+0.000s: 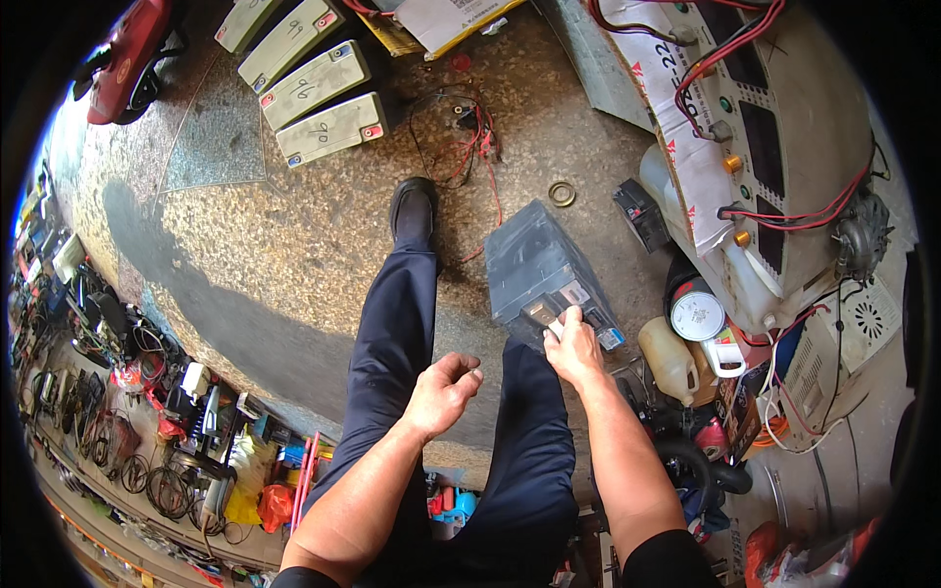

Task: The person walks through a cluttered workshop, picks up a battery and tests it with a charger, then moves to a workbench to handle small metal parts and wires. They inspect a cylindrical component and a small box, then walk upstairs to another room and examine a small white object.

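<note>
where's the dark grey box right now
In the head view, the dark grey box is just right of centre, with the right hand at its near end and a brass-coloured ring on the floor near its far corner.

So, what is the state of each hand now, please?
Left hand: loosely closed, nothing visible in it.
Right hand: curled against the dark grey box; grip cannot be told.

Box [534, 267] left of the jug [668, 360]
</note>
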{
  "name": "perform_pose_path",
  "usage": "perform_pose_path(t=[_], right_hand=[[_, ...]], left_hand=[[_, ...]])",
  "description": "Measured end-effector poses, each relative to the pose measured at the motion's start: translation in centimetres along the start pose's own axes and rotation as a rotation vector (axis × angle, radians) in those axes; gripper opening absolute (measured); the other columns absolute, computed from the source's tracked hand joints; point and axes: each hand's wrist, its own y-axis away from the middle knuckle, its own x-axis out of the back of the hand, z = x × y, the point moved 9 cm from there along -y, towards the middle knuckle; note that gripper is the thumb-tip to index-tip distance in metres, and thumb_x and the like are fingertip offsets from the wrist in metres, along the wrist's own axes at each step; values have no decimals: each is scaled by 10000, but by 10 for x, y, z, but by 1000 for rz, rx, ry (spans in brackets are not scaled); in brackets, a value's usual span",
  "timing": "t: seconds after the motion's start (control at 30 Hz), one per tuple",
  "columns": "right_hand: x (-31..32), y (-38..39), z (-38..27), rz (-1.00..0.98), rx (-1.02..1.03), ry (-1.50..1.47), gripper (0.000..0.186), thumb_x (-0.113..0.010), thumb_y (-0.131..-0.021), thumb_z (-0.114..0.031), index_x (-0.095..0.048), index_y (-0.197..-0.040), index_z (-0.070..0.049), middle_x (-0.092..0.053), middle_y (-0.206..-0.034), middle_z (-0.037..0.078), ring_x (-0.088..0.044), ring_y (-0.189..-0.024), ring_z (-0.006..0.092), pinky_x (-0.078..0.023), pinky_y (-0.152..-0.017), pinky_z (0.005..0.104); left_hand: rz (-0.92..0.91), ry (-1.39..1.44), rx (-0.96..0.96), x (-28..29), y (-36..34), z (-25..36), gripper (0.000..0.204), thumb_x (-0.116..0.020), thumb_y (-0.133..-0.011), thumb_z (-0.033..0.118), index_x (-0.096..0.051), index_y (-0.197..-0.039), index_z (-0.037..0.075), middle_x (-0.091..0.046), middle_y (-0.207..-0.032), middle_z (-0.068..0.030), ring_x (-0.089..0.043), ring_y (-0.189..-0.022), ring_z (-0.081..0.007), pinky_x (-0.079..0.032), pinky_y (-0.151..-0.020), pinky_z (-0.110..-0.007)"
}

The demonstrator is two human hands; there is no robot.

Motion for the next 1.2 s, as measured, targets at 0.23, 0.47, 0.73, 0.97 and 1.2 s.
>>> perform_pose_path(t=[0.23, 0.47, 0.73, 0.97, 1.2], right_hand=[[26, -9, 5, 21, 4, -40, 339, -646, -857, -195, -508, -1097, 2, -646, -1021, 272, -618, -987, 437, -489, -851, 477], [65, -21, 15, 144, 64, -54, 282, -718, -789, -170, -562, -955, -4, -675, -898, 209, -655, -874, 377, -507, -775, 439], [121, -58, 43, 158, 107, -210, 237, -748, -758, -91, -619, -929, 10, -679, -820, 124, -650, -740, 197, -519, -711, 323], [178, -75, 44, 382, 215, -8, 232, -666, -857, -173, -619, -999, 4, -681, -909, 163, -655, -866, 261, -500, -803, 376], [184, -95, 55, 353, 204, -85, 272, -599, -901, -214, -612, -1066, 2, -679, -923, 174, -654, -877, 274, -494, -811, 382]], left_hand=[[35, 24, -25, 7, 2, 0, 340, -621, -905, 204, -607, -1133, -47, -682, -897, -118, -623, -822, -147, -500, -769, -296], [27, 24, -36, 6, 6, -3, 317, -618, -914, 197, -610, -1115, -47, -668, -860, -93, -606, -789, -130, -494, -738, -283], [33, 37, -77, 2, 6, -12, 314, -624, -915, 191, -610, -1121, -45, -663, -857, -84, -588, -776, -115, -485, -719, -276], [5, 22, -130, -12, 7, -17, 296, -582, -944, 169, -569, -1182, -6, -633, -913, -22, -574, -800, -99, -466, -693, -257], [84, 242, -201, -43, 3, -46, 313, -621, -922, 195, -605, -1133, -36, -678, -948, -98, -615, -832, -139, -494, -767, -285]])
